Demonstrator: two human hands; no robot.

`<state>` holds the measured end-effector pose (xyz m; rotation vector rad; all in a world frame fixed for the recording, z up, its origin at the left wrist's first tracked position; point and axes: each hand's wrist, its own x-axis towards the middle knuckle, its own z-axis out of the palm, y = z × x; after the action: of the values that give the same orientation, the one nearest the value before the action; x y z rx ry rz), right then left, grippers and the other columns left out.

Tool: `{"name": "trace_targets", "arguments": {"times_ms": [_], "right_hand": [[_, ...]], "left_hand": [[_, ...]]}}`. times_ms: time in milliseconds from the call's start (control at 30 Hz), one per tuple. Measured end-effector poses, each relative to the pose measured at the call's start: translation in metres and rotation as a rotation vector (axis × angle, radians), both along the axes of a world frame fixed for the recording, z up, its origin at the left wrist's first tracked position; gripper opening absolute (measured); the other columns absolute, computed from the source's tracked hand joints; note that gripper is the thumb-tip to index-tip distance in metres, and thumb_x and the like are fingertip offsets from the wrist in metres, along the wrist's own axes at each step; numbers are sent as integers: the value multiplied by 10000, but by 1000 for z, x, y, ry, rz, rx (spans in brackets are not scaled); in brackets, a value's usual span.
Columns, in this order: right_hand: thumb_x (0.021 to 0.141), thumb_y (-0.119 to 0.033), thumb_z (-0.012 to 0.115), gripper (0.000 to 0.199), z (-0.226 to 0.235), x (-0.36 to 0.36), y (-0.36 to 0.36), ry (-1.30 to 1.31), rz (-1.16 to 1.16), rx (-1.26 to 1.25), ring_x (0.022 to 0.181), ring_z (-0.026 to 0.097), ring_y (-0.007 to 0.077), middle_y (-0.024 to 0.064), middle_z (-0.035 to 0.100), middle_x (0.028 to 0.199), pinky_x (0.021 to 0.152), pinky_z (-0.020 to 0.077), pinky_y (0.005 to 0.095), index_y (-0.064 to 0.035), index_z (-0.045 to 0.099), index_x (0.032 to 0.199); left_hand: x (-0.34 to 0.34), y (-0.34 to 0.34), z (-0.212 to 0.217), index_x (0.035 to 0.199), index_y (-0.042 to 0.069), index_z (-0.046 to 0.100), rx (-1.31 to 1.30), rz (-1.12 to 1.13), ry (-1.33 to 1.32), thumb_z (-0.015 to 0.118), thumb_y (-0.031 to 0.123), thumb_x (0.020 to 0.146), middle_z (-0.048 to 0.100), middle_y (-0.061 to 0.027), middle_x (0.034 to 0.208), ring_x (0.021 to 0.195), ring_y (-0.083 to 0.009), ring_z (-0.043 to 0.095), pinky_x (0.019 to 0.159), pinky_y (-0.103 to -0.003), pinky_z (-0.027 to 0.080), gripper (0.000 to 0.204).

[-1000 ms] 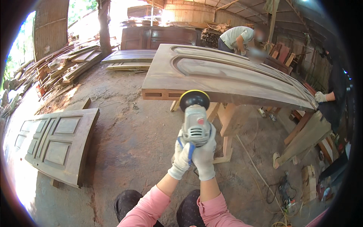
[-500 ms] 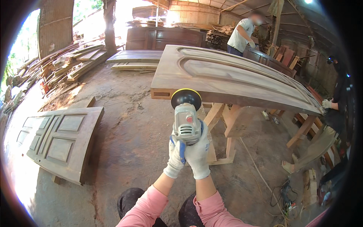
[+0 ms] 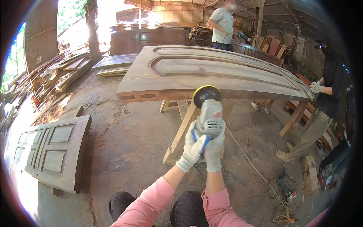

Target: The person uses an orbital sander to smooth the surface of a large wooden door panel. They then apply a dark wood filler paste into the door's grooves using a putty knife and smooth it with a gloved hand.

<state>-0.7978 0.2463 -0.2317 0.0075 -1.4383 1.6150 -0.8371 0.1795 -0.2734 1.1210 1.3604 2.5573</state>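
Both gloved hands are wrapped round a grey disc sander (image 3: 210, 120) with a black, yellow-rimmed pad (image 3: 206, 97). My left hand (image 3: 193, 148) grips its body from the left, the thumb lying along it. My right hand (image 3: 214, 148) closes on it from the right, fingers partly hidden behind the tool. The pad is held at the near edge of a large panelled wooden door (image 3: 181, 81); whether it touches cannot be made out. That door lies flat on wooden trestles (image 3: 182, 132), with two slots cut in its near edge at the left end.
Another panelled door (image 3: 56, 153) lies low at the left. Planks (image 3: 70, 70) are piled behind it. One co-worker (image 3: 222, 26) stands beyond the big door, another (image 3: 321, 90) at its right end. A cable (image 3: 251, 164) and tangled cords (image 3: 283, 189) run over the floor.
My hands and the sander have moved right along the door's near edge. The view has shifted, showing more of the door's left end. The far co-worker has straightened up.
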Motion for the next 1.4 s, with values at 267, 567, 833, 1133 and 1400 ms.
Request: {"name": "trace_targets", "arguments": {"times_ms": [267, 567, 833, 1133, 1400], "right_hand": [[739, -364, 895, 793, 25, -8, -55, -264, -40, 634, 975, 715, 425, 225, 702, 1097, 837, 574, 480, -75, 495, 1359], [716, -320, 930, 844, 0, 0, -7, -132, -71, 210, 1059, 723, 339, 214, 704, 1156, 887, 573, 414, -36, 477, 1369], [727, -424, 895, 901, 23, -7, -41, -263, -72, 607, 1050, 690, 453, 244, 694, 1162, 901, 560, 487, -71, 458, 1432], [732, -125, 900, 817, -9, 26, 27, -108, -80, 36, 1114, 678, 254, 191, 649, 1253, 930, 552, 368, -26, 445, 1403], [745, -85, 912, 793, -67, 53, 15, 89, -181, -182, 1070, 643, 161, 104, 666, 1187, 930, 536, 339, -3, 463, 1393]], "left_hand": [[-14, -54, -15, 1469, 52, 457, 286, 262, -223, 518, 391, 1084, 554, -150, 1423, 1270, -258, 578, 1089, -424, 486, 517], [-10, -4, -24, 1568, 3, 323, 106, 93, -114, 638, 295, 1012, 474, -120, 1502, 1351, -208, 470, 1161, -370, 367, 702], [-23, -36, -14, 1410, 25, 510, 293, 241, -203, 524, 347, 1081, 580, -127, 1378, 1232, -227, 584, 1046, -407, 503, 460], [17, 32, -19, 1575, -9, 310, 16, -87, -177, 655, 203, 995, 439, -107, 1527, 1387, -192, 422, 1178, -361, 336, 707], [37, -8, -18, 1446, -33, 482, -359, -88, 112, 662, 265, 997, 619, -151, 1321, 1224, -226, 576, 1065, -375, 454, 568]]}}
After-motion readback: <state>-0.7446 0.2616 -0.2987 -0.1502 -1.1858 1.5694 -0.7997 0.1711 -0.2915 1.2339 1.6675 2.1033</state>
